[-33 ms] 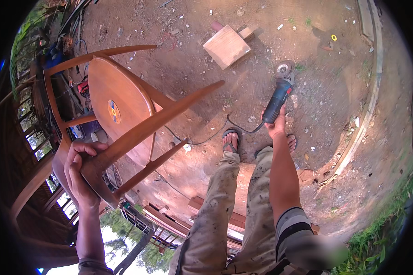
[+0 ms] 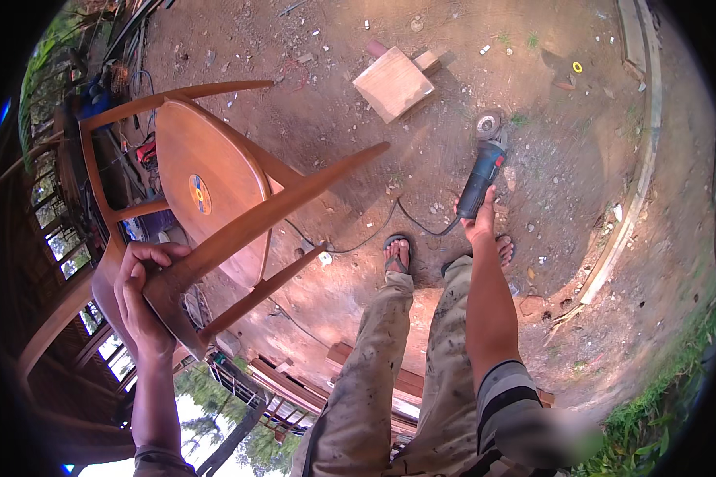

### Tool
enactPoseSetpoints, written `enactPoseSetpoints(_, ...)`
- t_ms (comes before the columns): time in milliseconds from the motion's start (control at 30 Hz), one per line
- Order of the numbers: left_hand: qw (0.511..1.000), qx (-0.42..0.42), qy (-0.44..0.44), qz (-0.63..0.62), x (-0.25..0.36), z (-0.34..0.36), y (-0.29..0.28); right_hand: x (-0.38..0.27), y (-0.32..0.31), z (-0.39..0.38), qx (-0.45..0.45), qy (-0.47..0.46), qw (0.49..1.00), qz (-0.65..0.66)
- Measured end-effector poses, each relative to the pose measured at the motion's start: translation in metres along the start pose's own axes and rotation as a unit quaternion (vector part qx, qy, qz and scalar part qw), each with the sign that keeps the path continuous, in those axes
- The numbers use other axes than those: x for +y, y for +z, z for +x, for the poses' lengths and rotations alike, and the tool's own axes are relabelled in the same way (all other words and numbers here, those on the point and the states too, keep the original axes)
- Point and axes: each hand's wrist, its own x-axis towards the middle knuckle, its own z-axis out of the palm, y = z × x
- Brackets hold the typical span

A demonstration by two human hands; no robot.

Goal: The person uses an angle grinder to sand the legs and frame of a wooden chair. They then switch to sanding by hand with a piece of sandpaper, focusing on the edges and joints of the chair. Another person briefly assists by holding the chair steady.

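My left hand (image 2: 143, 294) grips a curved wooden corner of a brown chair (image 2: 215, 167), which is raised and turned on its side at the left, its rounded seat bearing a small label. My right hand (image 2: 479, 215) holds a dark angle grinder (image 2: 480, 179) by the body, its disc (image 2: 488, 124) pointing away from me over the dirt. The grinder's cord loops leftward past my sandalled feet, partly hidden behind the chair.
A square wooden block (image 2: 393, 83) lies on the dirt ahead, near a small yellow ring (image 2: 577, 67). A long board (image 2: 646, 175) edges the right side, with grass (image 2: 652, 405) below it. Timber, tools and a slatted wooden structure crowd the left; planks lie behind my legs.
The grinder in my right hand has shifted very slightly down. The chair in my left hand has moved a touch to the right.
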Motion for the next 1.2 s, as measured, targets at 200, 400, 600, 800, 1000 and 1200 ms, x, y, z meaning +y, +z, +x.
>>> enactPoseSetpoints(200,0.999,-0.033,0.012,-0.019,-0.002,0.000,-0.004,0.007,-0.040,0.014,0.068,-0.005,0.997,0.042)
enactPoseSetpoints(400,0.998,-0.031,0.002,-0.049,-0.011,-0.006,-0.004,0.035,-0.058,0.014,0.006,-0.040,0.993,0.112)
enactPoseSetpoints(600,1.000,-0.022,0.020,0.006,0.000,-0.007,0.000,0.066,-0.074,0.001,0.014,-0.060,0.996,0.071)
enactPoseSetpoints(800,1.000,0.005,0.017,-0.002,-0.013,-0.022,-0.006,0.100,-0.072,-0.043,0.163,-0.117,0.972,-0.123)
enactPoseSetpoints(1000,0.997,-0.042,0.057,0.007,-0.018,-0.007,-0.009,0.148,-0.135,-0.139,0.194,-0.116,0.822,-0.522)
enactPoseSetpoints(1200,0.995,-0.008,0.101,0.024,-0.013,-0.006,-0.019,0.111,-0.150,-0.343,0.061,-0.211,0.731,-0.646)
